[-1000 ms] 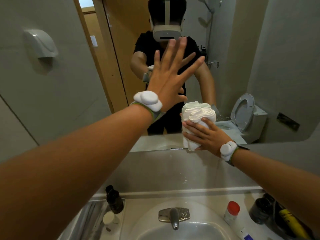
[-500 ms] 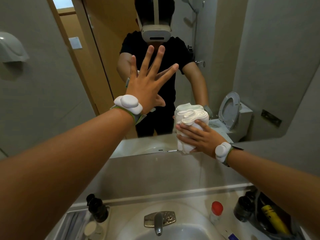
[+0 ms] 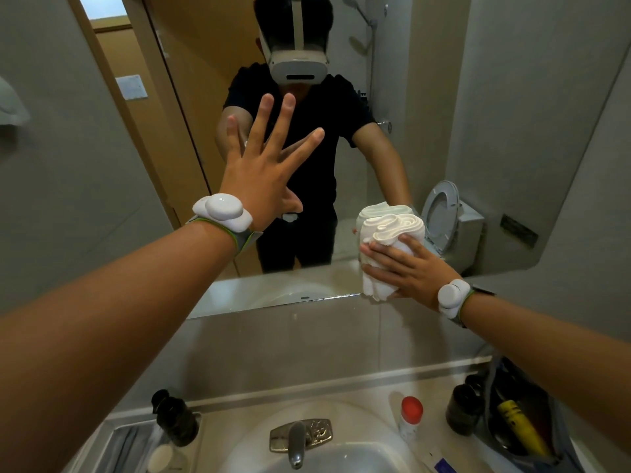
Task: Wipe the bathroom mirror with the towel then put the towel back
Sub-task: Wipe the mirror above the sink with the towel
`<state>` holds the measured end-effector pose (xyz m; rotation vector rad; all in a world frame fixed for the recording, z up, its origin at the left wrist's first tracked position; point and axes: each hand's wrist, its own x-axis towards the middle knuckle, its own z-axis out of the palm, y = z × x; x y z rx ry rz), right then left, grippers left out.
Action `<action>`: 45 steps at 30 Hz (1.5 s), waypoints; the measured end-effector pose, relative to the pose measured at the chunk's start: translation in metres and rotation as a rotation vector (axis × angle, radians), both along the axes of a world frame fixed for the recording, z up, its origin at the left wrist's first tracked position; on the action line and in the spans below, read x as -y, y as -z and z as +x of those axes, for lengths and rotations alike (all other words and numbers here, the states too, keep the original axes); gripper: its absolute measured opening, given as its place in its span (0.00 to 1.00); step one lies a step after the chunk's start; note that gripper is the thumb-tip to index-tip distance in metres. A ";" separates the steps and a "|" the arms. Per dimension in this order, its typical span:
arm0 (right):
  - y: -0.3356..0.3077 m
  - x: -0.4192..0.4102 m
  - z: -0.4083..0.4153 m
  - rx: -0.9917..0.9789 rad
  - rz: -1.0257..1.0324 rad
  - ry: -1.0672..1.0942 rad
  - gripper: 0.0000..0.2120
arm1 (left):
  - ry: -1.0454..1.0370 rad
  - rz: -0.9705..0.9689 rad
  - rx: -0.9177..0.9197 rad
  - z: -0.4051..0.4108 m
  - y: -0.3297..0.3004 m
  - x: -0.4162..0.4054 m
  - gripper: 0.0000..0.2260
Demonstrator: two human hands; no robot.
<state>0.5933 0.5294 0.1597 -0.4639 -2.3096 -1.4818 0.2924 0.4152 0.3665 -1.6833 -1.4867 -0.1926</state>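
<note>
At five o'clock an open toiletry pouch holds a yellow tube. The white towel, bunched in rolled folds, is pressed on the mirror near its bottom edge at three o'clock by the right hand, fingers clamped over it. The left hand is raised at twelve, fingers splayed apart.

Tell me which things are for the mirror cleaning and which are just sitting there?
For the job:
- rolled white towel, pressed to the glass by the right hand
- mirror
- left hand, spread flat on the glass

Just sitting there:
- dark bottle
- red-capped bottle
- faucet
- dark jar
- yellow tube in a pouch
</note>
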 end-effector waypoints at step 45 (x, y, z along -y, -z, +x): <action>0.021 -0.061 0.178 -0.098 -0.065 0.181 0.43 | 0.188 -0.020 -0.235 0.093 -0.017 -0.053 0.62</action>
